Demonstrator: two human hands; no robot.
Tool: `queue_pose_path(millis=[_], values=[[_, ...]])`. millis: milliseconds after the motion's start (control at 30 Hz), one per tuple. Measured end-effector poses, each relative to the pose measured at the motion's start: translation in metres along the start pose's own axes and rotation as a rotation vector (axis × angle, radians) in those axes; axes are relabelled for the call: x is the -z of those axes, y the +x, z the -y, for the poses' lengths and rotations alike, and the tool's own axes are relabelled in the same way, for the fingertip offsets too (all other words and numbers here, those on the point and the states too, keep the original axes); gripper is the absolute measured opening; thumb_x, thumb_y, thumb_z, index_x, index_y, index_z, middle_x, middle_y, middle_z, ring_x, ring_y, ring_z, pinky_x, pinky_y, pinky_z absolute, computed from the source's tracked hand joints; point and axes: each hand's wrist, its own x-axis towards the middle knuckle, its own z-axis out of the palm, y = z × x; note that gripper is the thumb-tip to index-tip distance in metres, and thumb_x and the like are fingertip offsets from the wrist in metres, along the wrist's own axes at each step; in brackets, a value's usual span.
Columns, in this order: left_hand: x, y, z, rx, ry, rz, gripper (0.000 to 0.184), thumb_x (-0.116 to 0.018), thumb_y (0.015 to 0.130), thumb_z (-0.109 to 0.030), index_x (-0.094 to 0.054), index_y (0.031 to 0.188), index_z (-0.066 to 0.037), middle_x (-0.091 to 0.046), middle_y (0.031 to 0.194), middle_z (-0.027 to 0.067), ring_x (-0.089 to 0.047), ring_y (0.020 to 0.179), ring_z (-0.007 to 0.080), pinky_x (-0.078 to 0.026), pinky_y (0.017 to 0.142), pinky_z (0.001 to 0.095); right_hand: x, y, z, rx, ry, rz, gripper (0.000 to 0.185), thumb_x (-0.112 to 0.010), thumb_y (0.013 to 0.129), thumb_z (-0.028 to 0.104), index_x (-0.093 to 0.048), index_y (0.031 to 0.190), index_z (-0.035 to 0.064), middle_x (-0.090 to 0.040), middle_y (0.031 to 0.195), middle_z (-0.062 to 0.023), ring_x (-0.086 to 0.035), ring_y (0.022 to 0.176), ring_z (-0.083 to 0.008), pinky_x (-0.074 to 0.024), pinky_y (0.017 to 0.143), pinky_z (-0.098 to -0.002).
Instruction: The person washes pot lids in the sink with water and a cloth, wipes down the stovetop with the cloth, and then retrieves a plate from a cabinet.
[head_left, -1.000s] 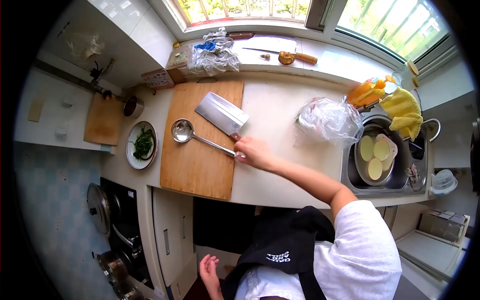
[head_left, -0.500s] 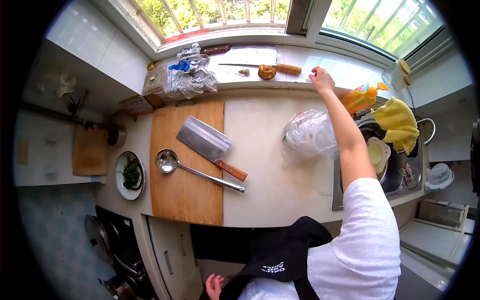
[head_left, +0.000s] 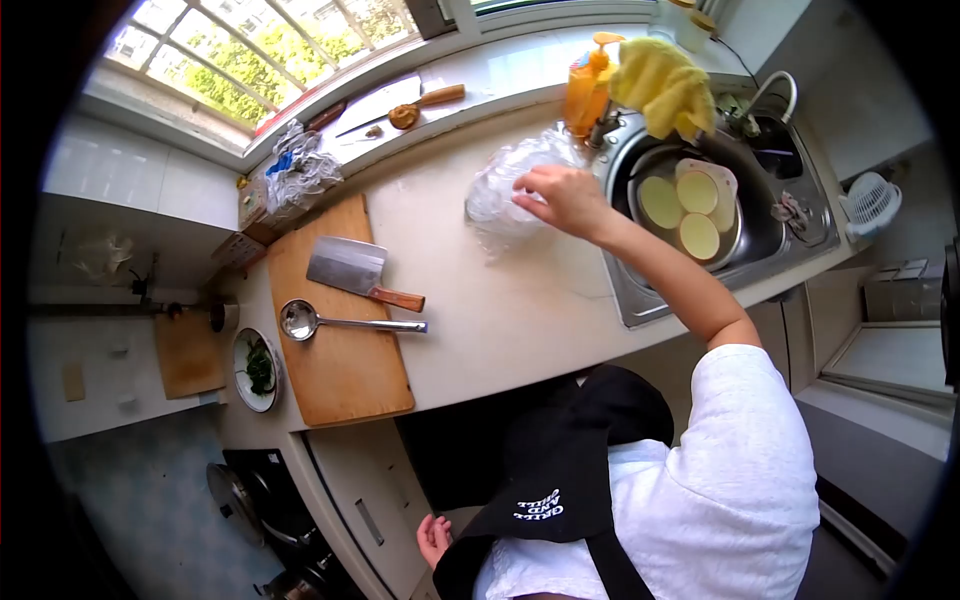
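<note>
My right hand (head_left: 565, 203) reaches across the counter, just over or against a crumpled clear plastic bag (head_left: 515, 185). Its fingers are bent, with a gap between thumb and forefinger, and I see nothing held. What lies inside the bag is hard to make out. Low beside the black apron (head_left: 570, 470), my left hand (head_left: 434, 540) hangs with loosely bent fingers, nothing visible in it. A cleaver (head_left: 347, 265) and a steel ladle (head_left: 300, 320) lie on the wooden cutting board (head_left: 345, 380), away from both hands.
Right of the bag is a steel sink (head_left: 625, 290) holding pale yellow round pieces (head_left: 698, 237). An orange bottle (head_left: 585, 95) and yellow cloth (head_left: 660, 90) stand behind. A knife (head_left: 440, 96) lies on the windowsill. Left are a plate of greens (head_left: 258, 365) and a stove (head_left: 265, 490).
My right hand has come back from the windowsill to the plastic bag. The view has turned toward the sink, showing more of the yellow pieces. My left hand stays low beside the apron.
</note>
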Motion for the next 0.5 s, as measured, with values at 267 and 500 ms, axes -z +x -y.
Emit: queue_pose_path(millis=[267, 500], values=[[-0.093, -0.034, -0.021, -0.078, 0.24, 0.296, 0.028, -0.052, 0.089, -0.008, -0.05, 0.116, -0.001, -0.058, 0.102, 0.0103, -0.057, 0.09, 0.0162, -0.046, 0.082, 0.0264, 0.076, -0.245, -0.074, -0.459, -0.04, 0.326, 0.028, -0.056, 0.081, 0.039, -0.066, 0.085, 0.013, -0.065, 0.08, -0.006, -0.062, 0.075, -0.0264, -0.0489, 0.064, -0.038], [-0.164, -0.086, -0.038, -0.199, 0.223, 0.423, 0.029, -0.051, 0.09, -0.01, -0.049, 0.117, -0.001, -0.058, 0.101, 0.0108, -0.057, 0.092, 0.0163, -0.045, 0.085, 0.026, 0.131, -0.372, -0.266, -0.908, 0.184, -0.065, 0.037, -0.064, 0.078, 0.022, -0.056, 0.109, 0.0041, -0.061, 0.084, -0.0109, -0.059, 0.071, -0.0191, -0.0487, 0.064, -0.0309]])
